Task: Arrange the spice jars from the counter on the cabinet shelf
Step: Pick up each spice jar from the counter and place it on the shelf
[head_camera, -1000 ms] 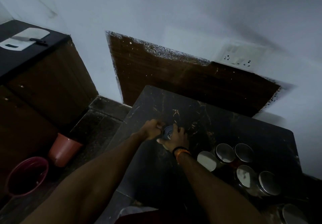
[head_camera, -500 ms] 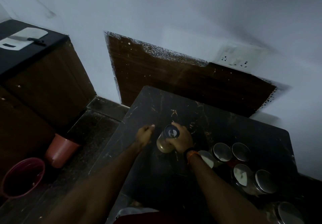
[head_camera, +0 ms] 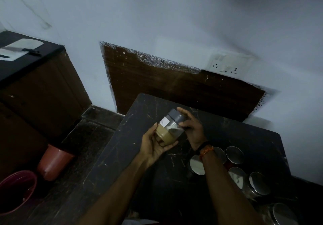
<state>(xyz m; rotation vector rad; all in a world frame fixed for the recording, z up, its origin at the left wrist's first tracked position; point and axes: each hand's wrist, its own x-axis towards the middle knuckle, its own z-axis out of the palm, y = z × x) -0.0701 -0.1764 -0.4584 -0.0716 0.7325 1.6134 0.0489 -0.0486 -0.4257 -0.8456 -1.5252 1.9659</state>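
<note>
A clear spice jar [head_camera: 168, 129] with a dark grey lid, a white label and tan powder inside is tilted above the dark counter [head_camera: 227, 137]. My left hand [head_camera: 153, 145] cups its base from below, fingers curled round it. My right hand [head_camera: 191, 128] grips the lid end, thumb and fingers around it. Several more jars with shiny metal lids [head_camera: 234, 154] stand clustered on the counter's right side, partly behind my right forearm. No cabinet shelf shows in view.
A wall socket plate [head_camera: 227, 65] sits above a dark wooden panel [head_camera: 174, 88]. At left stands a dark cabinet [head_camera: 35, 91] with a white object on top. On the floor are a terracotta pot [head_camera: 54, 161] and a red bucket [head_camera: 15, 189].
The jar has been lifted off the counter and tipped on its side. My left hand, earlier beside it, now holds its base while my right hand keeps the lid end.
</note>
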